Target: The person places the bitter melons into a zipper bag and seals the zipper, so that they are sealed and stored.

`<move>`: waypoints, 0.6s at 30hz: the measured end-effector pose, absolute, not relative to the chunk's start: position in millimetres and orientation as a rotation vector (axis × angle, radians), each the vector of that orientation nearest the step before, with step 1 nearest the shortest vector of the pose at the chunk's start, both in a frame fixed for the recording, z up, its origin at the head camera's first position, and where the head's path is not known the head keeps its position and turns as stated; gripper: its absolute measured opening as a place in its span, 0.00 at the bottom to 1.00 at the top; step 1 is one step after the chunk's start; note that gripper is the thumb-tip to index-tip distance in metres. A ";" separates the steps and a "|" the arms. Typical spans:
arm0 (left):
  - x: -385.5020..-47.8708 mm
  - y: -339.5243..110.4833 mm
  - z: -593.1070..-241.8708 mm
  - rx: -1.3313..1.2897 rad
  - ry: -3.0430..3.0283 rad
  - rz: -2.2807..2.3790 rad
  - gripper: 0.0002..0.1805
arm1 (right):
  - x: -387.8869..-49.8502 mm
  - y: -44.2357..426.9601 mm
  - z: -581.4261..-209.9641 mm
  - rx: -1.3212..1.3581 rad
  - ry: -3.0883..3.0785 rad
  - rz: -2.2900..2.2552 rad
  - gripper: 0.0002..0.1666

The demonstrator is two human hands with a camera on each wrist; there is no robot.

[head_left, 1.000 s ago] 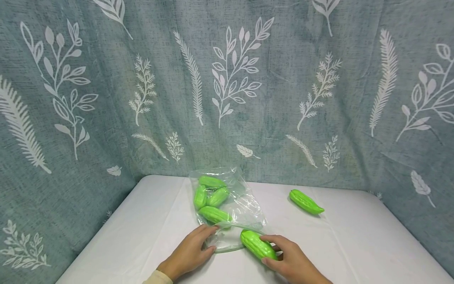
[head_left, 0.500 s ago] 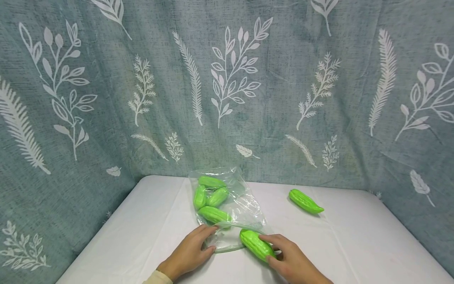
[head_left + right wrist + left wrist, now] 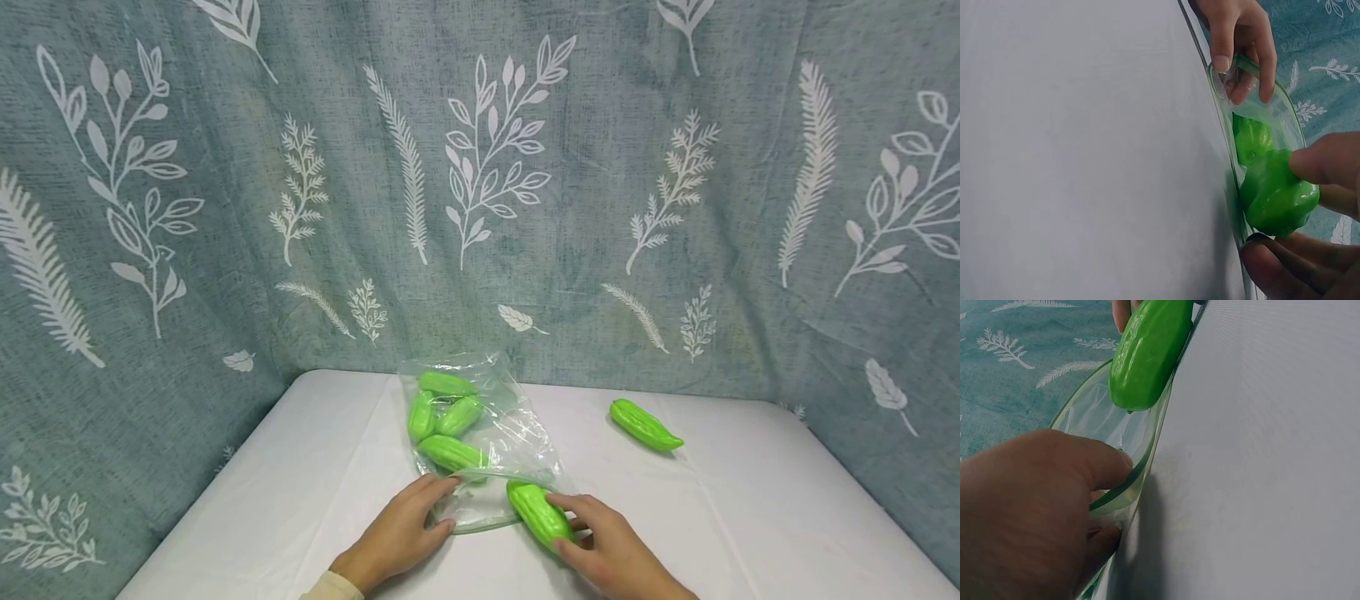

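Observation:
A clear zip-top plastic bag [image 3: 517,437] lies on the table, its mouth with a green rim facing me and held apart. My left hand [image 3: 401,529] pinches the left side of that rim between thumb and fingers, as the left wrist view confirms. A bright green, ribbed bitter melon [image 3: 538,510] is in my right hand [image 3: 618,546], thumb and fingers on either side of it. Its far end is at the bag's opening, seen in the left wrist view just inside the rim. Several similar bitter melons [image 3: 453,454] lie inside the bag, behind the plastic.
Another green bitter melon [image 3: 645,425] lies loose on the white-covered table [image 3: 750,492], right of the bag. A blue-green curtain [image 3: 570,208] with white leaf prints hangs behind the table and along its sides.
The held bitter melon has moved slightly forward and left toward the bag's mouth, and its angle is a little steeper. My right fingers have shifted slightly on it; the left hand is nearly still.

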State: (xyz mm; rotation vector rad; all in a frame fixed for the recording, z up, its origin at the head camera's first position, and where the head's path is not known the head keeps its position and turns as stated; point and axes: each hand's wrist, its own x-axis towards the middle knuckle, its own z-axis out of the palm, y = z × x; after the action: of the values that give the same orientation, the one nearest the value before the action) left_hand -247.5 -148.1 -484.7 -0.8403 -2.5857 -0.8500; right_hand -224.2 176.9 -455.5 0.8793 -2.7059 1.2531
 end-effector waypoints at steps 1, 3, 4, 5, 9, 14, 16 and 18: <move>-247.8 -148.4 -485.0 -0.840 -2.585 -0.847 0.29 | -224.3 176.0 -455.5 0.858 -2.718 1.245 0.31; -248.4 -148.6 -485.8 -0.837 -2.585 -0.844 0.29 | -224.7 173.9 -455.5 0.805 -2.748 1.234 0.31; -248.6 -148.8 -486.2 -0.834 -2.586 -0.844 0.29 | -225.0 172.6 -455.3 0.777 -2.763 1.229 0.31; -248.8 -148.8 -486.5 -0.831 -2.587 -0.844 0.30 | -225.3 171.3 -455.3 0.750 -2.776 1.226 0.31; -249.0 -148.8 -486.7 -0.824 -2.587 -0.850 0.30 | -224.9 167.6 -454.4 0.685 -2.805 1.216 0.32; -248.9 -148.4 -486.2 -0.823 -2.594 -0.853 0.30 | -221.5 168.7 -452.3 0.681 -2.793 1.228 0.32; -248.9 -148.1 -486.3 -0.822 -2.599 -0.855 0.30 | -220.1 170.3 -451.2 0.691 -2.781 1.230 0.32; -248.8 -147.7 -486.7 -0.822 -2.607 -0.859 0.30 | -218.4 172.4 -450.3 0.716 -2.761 1.213 0.31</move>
State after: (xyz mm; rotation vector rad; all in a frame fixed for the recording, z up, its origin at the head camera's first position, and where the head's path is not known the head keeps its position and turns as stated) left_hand -248.8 -147.7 -486.7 -0.8216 -2.6072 -0.8586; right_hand -218.4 172.4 -450.3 0.7159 -2.7607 1.2131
